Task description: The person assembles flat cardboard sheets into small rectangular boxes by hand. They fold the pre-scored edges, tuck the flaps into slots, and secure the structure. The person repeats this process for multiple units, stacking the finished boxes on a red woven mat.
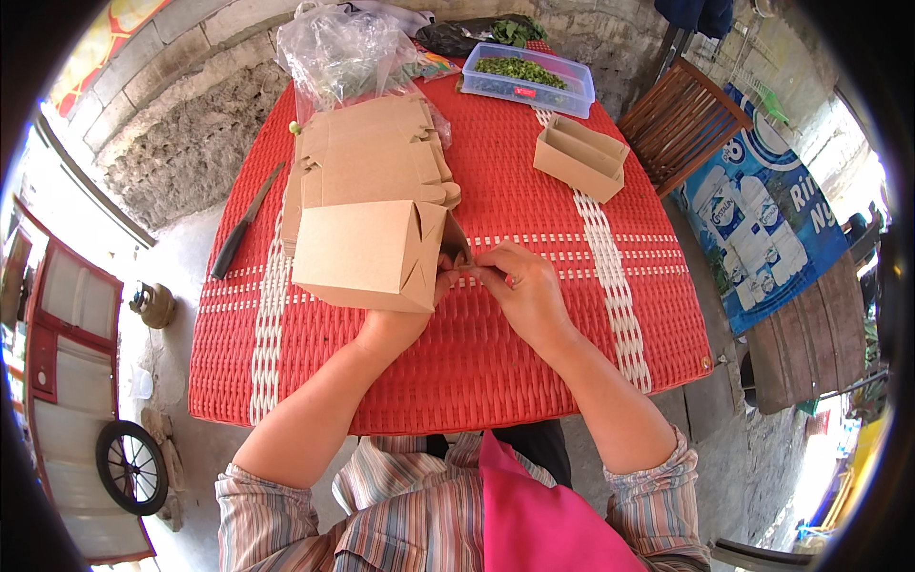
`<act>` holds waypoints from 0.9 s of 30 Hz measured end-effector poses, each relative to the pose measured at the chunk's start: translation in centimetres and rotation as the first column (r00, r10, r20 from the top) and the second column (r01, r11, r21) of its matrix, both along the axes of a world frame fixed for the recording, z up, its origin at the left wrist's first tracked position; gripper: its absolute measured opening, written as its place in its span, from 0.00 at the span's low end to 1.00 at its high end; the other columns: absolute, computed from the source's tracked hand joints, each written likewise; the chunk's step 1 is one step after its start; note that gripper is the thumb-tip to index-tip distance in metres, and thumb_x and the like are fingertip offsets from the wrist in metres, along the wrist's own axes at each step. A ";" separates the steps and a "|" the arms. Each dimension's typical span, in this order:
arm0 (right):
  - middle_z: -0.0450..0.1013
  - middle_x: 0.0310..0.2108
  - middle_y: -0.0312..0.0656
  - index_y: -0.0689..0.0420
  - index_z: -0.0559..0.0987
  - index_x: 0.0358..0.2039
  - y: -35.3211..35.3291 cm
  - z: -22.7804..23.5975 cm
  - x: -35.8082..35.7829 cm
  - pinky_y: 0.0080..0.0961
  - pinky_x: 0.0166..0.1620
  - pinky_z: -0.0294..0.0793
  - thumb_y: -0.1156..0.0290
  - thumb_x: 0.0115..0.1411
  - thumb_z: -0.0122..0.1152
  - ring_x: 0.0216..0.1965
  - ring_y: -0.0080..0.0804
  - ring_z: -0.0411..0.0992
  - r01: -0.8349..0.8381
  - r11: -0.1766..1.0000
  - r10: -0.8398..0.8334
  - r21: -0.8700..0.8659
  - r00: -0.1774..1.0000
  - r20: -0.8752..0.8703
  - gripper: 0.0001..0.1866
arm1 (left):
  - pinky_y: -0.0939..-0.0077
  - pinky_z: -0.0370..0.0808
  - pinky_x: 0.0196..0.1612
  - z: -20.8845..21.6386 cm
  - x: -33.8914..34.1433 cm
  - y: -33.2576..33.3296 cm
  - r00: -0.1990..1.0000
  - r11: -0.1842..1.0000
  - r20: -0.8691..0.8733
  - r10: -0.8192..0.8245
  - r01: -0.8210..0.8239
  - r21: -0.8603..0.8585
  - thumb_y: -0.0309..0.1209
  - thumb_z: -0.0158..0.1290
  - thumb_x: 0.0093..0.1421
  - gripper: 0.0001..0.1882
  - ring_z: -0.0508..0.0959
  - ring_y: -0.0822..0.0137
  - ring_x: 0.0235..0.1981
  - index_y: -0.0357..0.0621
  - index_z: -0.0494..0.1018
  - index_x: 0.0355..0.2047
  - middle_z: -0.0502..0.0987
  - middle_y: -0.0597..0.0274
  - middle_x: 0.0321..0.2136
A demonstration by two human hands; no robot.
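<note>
A brown cardboard box lies on its side on the red woven table, its open end facing right. My left hand reaches under the box's right edge and pinches a flap there. My right hand grips the same flap end from the right, fingers closed on the cardboard. Behind the box lies a stack of flat unfolded cardboard boxes. A folded-up open cardboard box stands at the right of the table.
A black-handled knife lies near the table's left edge. At the far end are a clear plastic bag and a clear lidded tub of chopped greens. A wooden chair stands at the right; a wheel lower left.
</note>
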State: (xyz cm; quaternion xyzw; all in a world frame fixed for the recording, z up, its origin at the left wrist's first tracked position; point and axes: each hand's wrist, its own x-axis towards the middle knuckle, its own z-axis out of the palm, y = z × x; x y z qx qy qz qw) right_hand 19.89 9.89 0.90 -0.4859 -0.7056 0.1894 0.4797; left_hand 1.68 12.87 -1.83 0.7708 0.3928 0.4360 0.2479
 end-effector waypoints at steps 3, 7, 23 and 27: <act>0.75 0.30 0.47 0.64 0.80 0.33 -0.1 0.1 -0.1 0.33 0.36 0.73 0.79 0.55 0.64 0.32 0.45 0.75 0.004 1.000 -0.004 -0.028 1.000 -0.004 0.05 | 0.76 0.75 0.40 -0.3 0.1 0.0 0.999 0.998 -0.039 0.000 0.002 0.070 0.26 0.59 0.61 0.07 0.77 0.72 0.35 0.37 0.75 0.37 0.79 0.62 0.32; 0.76 0.31 0.46 0.64 0.80 0.34 0.0 -0.3 0.0 0.30 0.37 0.73 0.81 0.55 0.63 0.33 0.40 0.76 -0.001 1.000 0.001 -0.002 0.999 -0.040 0.05 | 0.77 0.75 0.39 0.0 0.1 -0.2 0.999 1.000 -0.038 0.003 -0.002 0.030 0.24 0.57 0.62 0.06 0.77 0.72 0.36 0.37 0.74 0.38 0.78 0.63 0.33; 0.75 0.30 0.46 0.64 0.80 0.34 0.0 0.0 -0.1 0.31 0.36 0.73 0.82 0.54 0.62 0.33 0.42 0.76 -0.032 0.997 0.033 0.069 0.999 -0.018 0.06 | 0.75 0.77 0.43 -1.6 -0.4 0.6 0.999 1.000 0.033 -0.021 0.020 0.004 0.22 0.56 0.62 0.07 0.79 0.69 0.38 0.37 0.75 0.41 0.79 0.60 0.36; 0.74 0.30 0.47 0.65 0.79 0.35 0.0 -0.5 0.0 0.33 0.36 0.73 0.82 0.54 0.62 0.33 0.44 0.75 -0.060 0.991 0.062 0.116 0.998 -0.013 0.06 | 0.74 0.77 0.41 -0.6 0.0 0.1 0.984 0.969 -0.170 0.060 -0.016 0.248 0.22 0.56 0.62 0.06 0.79 0.67 0.37 0.37 0.76 0.39 0.79 0.58 0.35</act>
